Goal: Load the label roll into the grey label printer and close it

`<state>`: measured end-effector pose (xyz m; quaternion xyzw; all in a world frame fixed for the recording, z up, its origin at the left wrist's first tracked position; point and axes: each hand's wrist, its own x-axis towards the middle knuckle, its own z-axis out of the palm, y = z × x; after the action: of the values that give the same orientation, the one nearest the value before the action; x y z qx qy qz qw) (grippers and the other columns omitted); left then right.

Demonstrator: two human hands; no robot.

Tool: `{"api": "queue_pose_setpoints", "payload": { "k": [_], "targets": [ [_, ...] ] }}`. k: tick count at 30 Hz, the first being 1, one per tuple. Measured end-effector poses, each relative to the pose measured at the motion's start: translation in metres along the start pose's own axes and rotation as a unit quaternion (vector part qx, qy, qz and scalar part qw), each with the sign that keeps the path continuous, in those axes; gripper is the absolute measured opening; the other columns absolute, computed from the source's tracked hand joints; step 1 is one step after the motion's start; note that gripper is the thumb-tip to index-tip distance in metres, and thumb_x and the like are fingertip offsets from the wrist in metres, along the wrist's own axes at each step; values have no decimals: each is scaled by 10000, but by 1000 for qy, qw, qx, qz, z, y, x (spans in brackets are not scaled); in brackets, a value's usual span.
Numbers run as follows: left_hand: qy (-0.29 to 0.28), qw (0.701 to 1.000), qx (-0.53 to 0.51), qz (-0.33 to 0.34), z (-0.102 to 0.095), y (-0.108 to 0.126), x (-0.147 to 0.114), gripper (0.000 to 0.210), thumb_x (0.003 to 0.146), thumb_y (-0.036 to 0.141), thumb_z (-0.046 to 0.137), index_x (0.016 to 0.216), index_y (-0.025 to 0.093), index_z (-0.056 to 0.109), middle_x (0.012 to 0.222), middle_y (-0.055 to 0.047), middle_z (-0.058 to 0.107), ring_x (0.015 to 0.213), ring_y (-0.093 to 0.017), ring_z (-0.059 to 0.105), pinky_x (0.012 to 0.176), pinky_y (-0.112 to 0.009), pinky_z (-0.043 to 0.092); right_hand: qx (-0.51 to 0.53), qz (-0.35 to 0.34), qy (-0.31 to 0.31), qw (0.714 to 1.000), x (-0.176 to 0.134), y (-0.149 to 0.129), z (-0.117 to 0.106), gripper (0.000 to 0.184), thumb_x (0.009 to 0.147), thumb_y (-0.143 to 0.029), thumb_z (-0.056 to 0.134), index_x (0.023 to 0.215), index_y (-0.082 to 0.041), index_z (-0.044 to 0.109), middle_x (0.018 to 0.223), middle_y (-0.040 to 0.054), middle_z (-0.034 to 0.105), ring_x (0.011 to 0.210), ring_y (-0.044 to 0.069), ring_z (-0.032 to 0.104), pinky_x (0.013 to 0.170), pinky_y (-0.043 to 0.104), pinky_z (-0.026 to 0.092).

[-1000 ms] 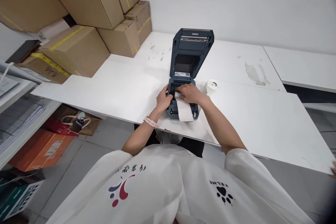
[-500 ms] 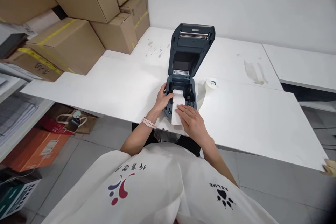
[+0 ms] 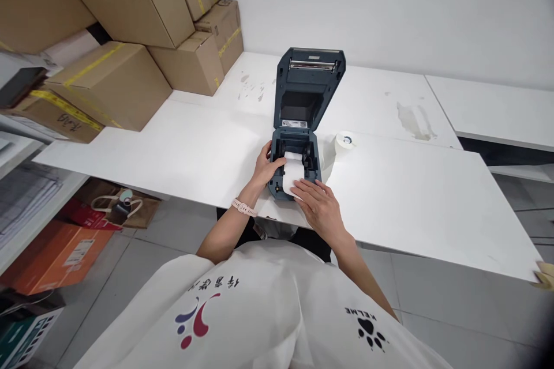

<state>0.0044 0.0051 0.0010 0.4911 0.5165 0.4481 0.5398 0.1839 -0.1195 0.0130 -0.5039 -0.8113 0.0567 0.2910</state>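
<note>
- Printer [image 3: 295, 134]: it stands between my two hands, just in front of me on the white table [image 3: 208, 150], with its dark lid [image 3: 308, 82] raised and tilted back beyond my fingers.
- My left hand [image 3: 262, 170] is closed on the printer's left side; the fingers lie along the outer wall and the thumb reaches over the rim, its tip near the left edge of the paper [image 3: 293, 176].
- My right hand [image 3: 322, 204] lies over the printer's front right corner, fingers stretched out and resting on the near end of the paper. I cannot tell whether I pinch it, as my thumb is hidden.
- The paper runs between my left thumb and my right fingertips, from inside the printer towards me, its near end partly covered by my right hand.
- A roll [image 3: 345, 147] stands beyond my right hand, to the right of the printer; a pale strip [image 3: 329, 158] shows between the two.
- Around my left wrist, behind that hand, sits a pink band [image 3: 244, 207].
- Cardboard boxes [image 3: 116, 86] with yellow tape are stacked well to the left of my left hand, past the bare stretch of table.
</note>
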Motion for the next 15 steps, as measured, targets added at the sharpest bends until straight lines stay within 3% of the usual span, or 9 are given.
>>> {"api": "queue_pose_setpoints", "payload": {
  "k": [6, 10, 12, 15],
  "targets": [
    [6, 1000, 4, -7, -1, 2, 0, 809, 795, 269, 742, 1550, 228, 456, 1618, -129, 523, 1451, -299, 539, 1166, -424, 491, 30, -1, -20, 999, 2, 3, -9, 335, 1088, -252, 482, 1259, -318, 763, 1373, 42, 749, 1345, 268, 685, 1137, 558, 529],
    [-11, 1000, 4, -14, -2, 5, -3, 827, 822, 361, 771, 1571, 256, 435, 1660, -124, 478, 1489, -321, 507, 1169, -440, 497, 49, 11, -39, 998, -2, 6, -12, 332, 1088, -293, 497, 1300, -337, 748, 1404, 41, 732, 1386, 277, 652, 1171, 576, 502],
    [-23, 1000, 16, -11, -2, 6, -13, 853, 840, 443, 778, 1590, 269, 410, 1670, -122, 468, 1524, -343, 470, 1205, -470, 469, 84, 7, -65, 994, -5, 9, -21, 315, 1058, -391, 579, 1330, -344, 733, 1442, 46, 709, 1418, 304, 623, 1204, 613, 463],
    [-27, 998, 48, -25, -1, 4, -41, 1059, 809, 550, 821, 1669, 309, 251, 1755, -108, 323, 1630, -374, 295, 1281, -506, 383, 191, 7, -92, 977, 4, 22, -44, 468, 964, -579, 681, 1383, -371, 697, 1474, 40, 693, 1431, 331, 606, 1215, 607, 463]
  ]
}}
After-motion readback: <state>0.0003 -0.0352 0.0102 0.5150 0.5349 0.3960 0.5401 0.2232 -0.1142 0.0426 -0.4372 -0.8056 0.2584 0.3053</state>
